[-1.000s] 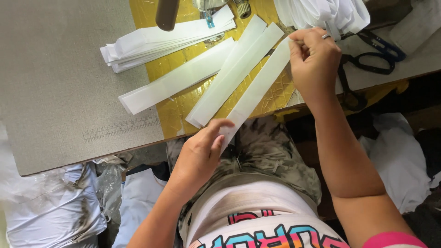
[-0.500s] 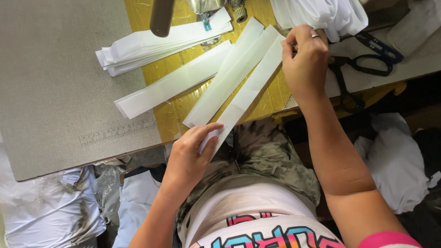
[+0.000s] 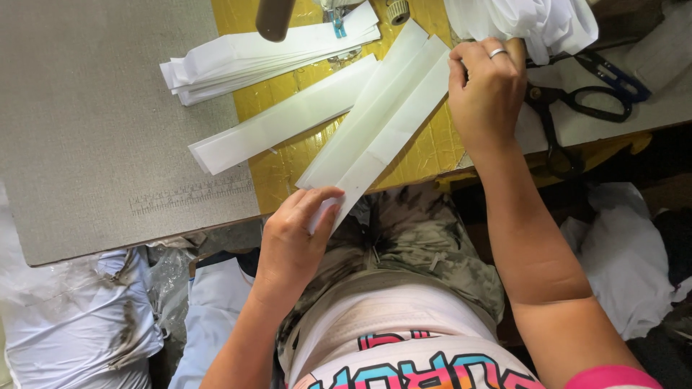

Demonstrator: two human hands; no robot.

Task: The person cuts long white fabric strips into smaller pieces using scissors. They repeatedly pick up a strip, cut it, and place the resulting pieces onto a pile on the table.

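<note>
Long white fabric strip [image 3: 389, 137], folded lengthwise, lies slantwise across the yellow patch of the bench [image 3: 425, 151], its lower end hanging off the near edge and its upper end reaching toward the bundle of white cloth [image 3: 526, 21]. To keep the fold true, it seems best to hold both ends taut and level, so the long edges stay matched from end to end and no twist creeps in. The left hand [image 3: 292, 241] pinches the strip's lower end between thumb and fingers, just below the bench edge. The right hand [image 3: 486, 90], a ring on one finger, is closed over the strip's upper end, fingers curled down on it. So the strip spans between the two hands, gripped at each end. Left of the strip lies a second single white strip [image 3: 281, 126], roughly parallel and just apart. Beyond that, further left and up, rests a stack of white strips [image 3: 259, 57]. Right of the strip, past the right hand, black-handled scissors [image 3: 577, 101] lie on the grey bench surface.
</note>
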